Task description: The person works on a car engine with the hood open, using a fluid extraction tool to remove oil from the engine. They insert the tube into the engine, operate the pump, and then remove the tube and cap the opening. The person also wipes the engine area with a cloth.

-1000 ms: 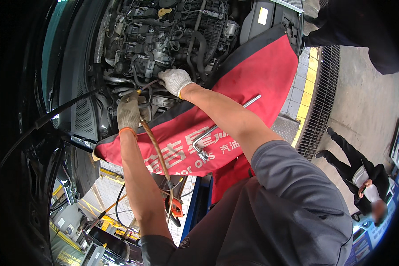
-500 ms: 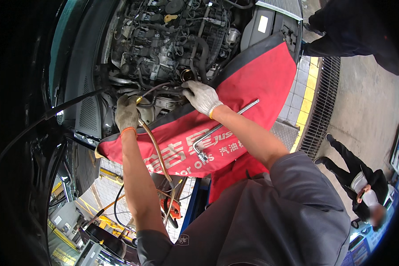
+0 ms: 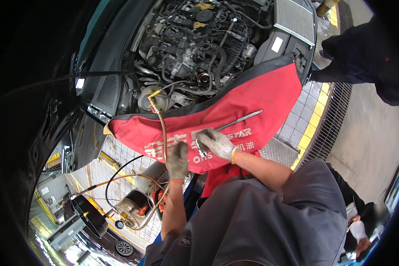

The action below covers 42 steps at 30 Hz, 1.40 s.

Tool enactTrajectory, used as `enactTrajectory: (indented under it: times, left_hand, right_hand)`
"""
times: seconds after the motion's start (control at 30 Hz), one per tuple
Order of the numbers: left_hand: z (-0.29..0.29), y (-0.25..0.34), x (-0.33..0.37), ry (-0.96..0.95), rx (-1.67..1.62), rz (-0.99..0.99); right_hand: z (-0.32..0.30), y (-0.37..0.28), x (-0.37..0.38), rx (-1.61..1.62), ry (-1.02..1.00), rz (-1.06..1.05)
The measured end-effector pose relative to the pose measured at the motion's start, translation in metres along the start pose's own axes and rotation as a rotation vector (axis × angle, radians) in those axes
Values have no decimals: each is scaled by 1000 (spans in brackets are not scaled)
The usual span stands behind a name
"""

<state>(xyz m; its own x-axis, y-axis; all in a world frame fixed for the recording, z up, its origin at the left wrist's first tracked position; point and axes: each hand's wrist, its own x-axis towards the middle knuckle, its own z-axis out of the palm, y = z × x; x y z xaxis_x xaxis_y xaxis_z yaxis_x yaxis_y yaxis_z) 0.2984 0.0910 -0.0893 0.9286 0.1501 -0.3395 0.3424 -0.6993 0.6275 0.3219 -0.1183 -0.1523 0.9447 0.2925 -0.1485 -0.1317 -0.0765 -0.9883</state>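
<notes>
My right hand (image 3: pixel 217 145), in a white knit glove, is closed around the bend of an L-shaped socket wrench (image 3: pixel 240 119) on the red fender cover (image 3: pixel 270 95). The wrench's long bar points away to the right; its socket end shows below my fingers. My gloved left hand (image 3: pixel 177 162) is over the cover's near edge, beside a braided brown hose (image 3: pixel 164 131). Its fingers are partly hidden, so I cannot tell whether they hold the hose. Beyond, the hose's brass elbow fitting (image 3: pixel 154 93) joins a thin tube (image 3: pixel 175 83) leading toward an open round port (image 3: pixel 203 79) on the engine.
The engine (image 3: pixel 186 53) lies uncovered ahead, with a pleated panel (image 3: pixel 295 22) to its right. At lower left stand a clear tank (image 3: pixel 128 208) with a gauge and coiled hoses. A person's dark-clothed legs (image 3: pixel 354 53) are at upper right; another person (image 3: pixel 354 221) is at lower right.
My left hand has left the brass fitting and come back toward me. My right hand has moved from the engine to the wrench and closed on it. The view has shifted.
</notes>
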Motion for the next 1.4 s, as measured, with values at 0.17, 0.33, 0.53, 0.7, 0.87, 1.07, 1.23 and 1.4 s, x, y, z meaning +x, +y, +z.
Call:
enactTrajectory:
  times: [0.17,0.33,0.53,0.7,0.87,1.07,1.23,1.4]
  left_hand:
    - [53,-34,-61,17,-136,-139]
    - [63,-42,-78,111,238,81]
    - [52,-53,-85,109,-38,2]
    - [51,-90,-105,142,287,314]
    - [72,-102,-127,151,76,166]
    - [93,-108,-135,196,290,355]
    - [82,-95,-134,147,206,188]
    - [61,-56,-140,17,-81,-18]
  right_hand:
    - [50,11,-54,381,-145,203]
    - [72,1,-71,700,-195,493]
    - [62,-38,-94,1051,-305,734]
    - [68,-66,-132,2156,-384,1243]
    - [77,-103,-182,2408,-182,1330]
    - [92,-145,-231,3080,419,1297]
    - [74,-144,-257,2413,-153,843]
    - [53,-140,-262,552,-140,523]
